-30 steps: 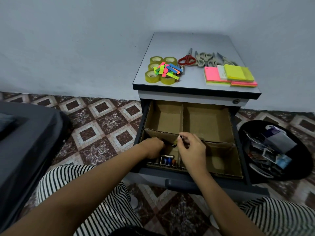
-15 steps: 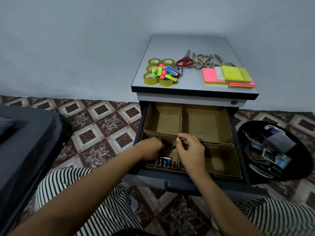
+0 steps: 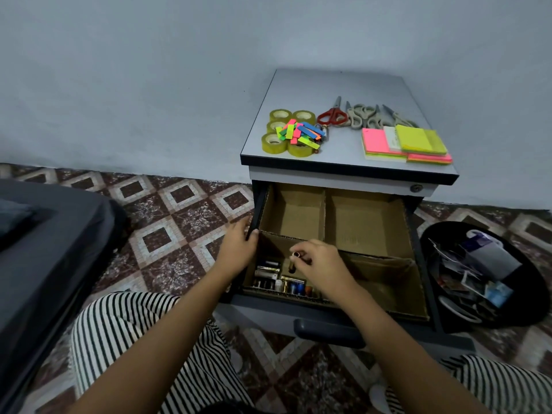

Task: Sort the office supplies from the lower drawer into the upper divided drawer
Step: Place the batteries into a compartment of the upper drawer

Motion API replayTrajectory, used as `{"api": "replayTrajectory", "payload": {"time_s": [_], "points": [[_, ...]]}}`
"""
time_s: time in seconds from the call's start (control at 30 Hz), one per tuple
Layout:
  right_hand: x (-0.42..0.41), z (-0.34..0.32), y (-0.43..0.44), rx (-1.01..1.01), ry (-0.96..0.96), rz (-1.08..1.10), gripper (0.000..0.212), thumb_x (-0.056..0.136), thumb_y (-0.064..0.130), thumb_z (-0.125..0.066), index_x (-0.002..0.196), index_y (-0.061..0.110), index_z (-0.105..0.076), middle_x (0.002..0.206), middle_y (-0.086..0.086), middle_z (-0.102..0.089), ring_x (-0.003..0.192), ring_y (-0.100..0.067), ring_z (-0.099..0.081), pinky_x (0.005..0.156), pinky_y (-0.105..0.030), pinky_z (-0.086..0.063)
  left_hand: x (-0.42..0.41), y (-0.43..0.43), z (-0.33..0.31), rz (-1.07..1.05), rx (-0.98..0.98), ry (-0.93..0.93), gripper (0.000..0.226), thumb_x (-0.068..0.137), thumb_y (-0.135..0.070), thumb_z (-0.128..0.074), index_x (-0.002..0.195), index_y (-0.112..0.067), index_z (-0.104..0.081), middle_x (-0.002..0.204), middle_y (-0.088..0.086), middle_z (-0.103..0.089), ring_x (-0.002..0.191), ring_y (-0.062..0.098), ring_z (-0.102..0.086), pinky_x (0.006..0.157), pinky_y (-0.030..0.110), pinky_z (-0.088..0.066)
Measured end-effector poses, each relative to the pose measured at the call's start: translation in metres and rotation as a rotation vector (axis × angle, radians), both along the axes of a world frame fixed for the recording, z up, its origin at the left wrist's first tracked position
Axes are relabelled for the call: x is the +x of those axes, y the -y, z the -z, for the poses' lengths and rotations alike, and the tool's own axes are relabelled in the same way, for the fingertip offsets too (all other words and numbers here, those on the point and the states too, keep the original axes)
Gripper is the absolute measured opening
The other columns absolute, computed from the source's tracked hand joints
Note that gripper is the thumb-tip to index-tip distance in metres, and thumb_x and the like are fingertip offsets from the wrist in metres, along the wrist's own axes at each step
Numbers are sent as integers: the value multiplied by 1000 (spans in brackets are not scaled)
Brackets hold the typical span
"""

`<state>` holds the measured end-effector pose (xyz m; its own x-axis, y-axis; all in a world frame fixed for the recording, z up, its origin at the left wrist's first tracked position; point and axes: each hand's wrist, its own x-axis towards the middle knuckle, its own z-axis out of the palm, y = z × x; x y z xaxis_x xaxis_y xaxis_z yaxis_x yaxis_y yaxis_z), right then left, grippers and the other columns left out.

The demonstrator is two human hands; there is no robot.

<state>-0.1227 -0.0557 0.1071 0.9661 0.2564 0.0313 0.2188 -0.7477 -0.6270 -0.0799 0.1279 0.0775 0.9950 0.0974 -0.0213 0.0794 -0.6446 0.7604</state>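
The open drawer (image 3: 416, 234) of a small grey cabinet holds cardboard dividers (image 3: 325, 213) that split it into compartments. The front left compartment contains several small batteries (image 3: 268, 274). My right hand (image 3: 321, 264) hovers over that compartment and pinches a small dark cylindrical battery (image 3: 294, 260). My left hand (image 3: 239, 245) rests on the drawer's left edge, fingers curled over the rim. The two back compartments and the front right one look bare.
On the cabinet top (image 3: 343, 85) lie several tape rolls (image 3: 273, 143), coloured sticky flags (image 3: 301, 132), scissors (image 3: 333, 115) and sticky-note pads (image 3: 418, 141). A black bin (image 3: 442, 234) with clutter stands at the right. A dark bed edge (image 3: 44, 249) is on the left.
My left hand has left the front left compartment and moved to the drawer's left rim. My right hand stays over the compartment, still pinching the battery.
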Motion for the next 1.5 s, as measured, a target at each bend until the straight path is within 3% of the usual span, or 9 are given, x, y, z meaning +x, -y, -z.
{"api": "replayTrajectory", "payload": {"time_s": [0.1, 0.2, 0.33, 0.53, 0.83, 1.0, 1.5], "points": [[13, -7, -12, -210, -119, -89, 26, 94, 18, -54, 118, 16, -60, 117, -2, -57, 98, -14, -59, 88, -28, -52, 2, -2, 6, -1, -111, -125, 45, 99, -25, -44, 141, -10, -40, 139, 10, -50, 126, 25, -48, 106, 42, -39], [24, -11, -24, -425, -268, -150, 25, 93, 12, -52, 117, 10, -59, 117, -8, -57, 98, -23, -60, 88, -35, -52, 0, -3, 3, -22, -206, -175, 45, 99, -27, -44, 140, -11, -41, 136, 8, -52, 124, 24, -49, 105, 43, -40], [27, -3, -28, -451, -282, -105, 19, 90, 3, -50, 105, 4, -62, 104, -12, -63, 91, -26, -61, 84, -36, -53, -4, -5, 0, 10, -201, -168, 43, 99, -27, -44, 139, -10, -43, 134, 9, -54, 124, 26, -50, 104, 44, -40], [28, -3, -31, -465, -285, -120, 20, 88, -4, -46, 101, 1, -62, 102, -16, -63, 91, -29, -61, 80, -34, -52, -7, 0, 0, 16, -65, -93, 45, 101, -24, -39, 142, -6, -37, 140, 12, -48, 130, 26, -43, 104, 33, -34], [31, 8, -39, -779, -295, -238, 30, 91, -2, -47, 119, 3, -57, 118, -15, -58, 103, -30, -60, 79, -34, -50, -8, 0, 1, 46, -41, -58, 45, 102, -24, -37, 144, -9, -35, 142, 10, -47, 131, 25, -42, 102, 29, -34], [30, 14, -38, -789, -235, -235, 25, 91, -1, -47, 111, 5, -60, 111, -14, -62, 97, -28, -62, 70, -33, -48, -6, 0, 2, 42, -33, -48, 46, 102, -24, -37, 145, -8, -33, 144, 11, -44, 133, 25, -39, 105, 30, -32], [18, 17, -31, -754, -96, -271, 22, 88, -4, -51, 104, 6, -62, 107, -13, -63, 94, -26, -63, 72, -33, -50, -6, -2, 7, 49, -22, -53, 47, 101, -26, -38, 145, -8, -34, 143, 11, -45, 133, 25, -41, 109, 37, -34]]}}
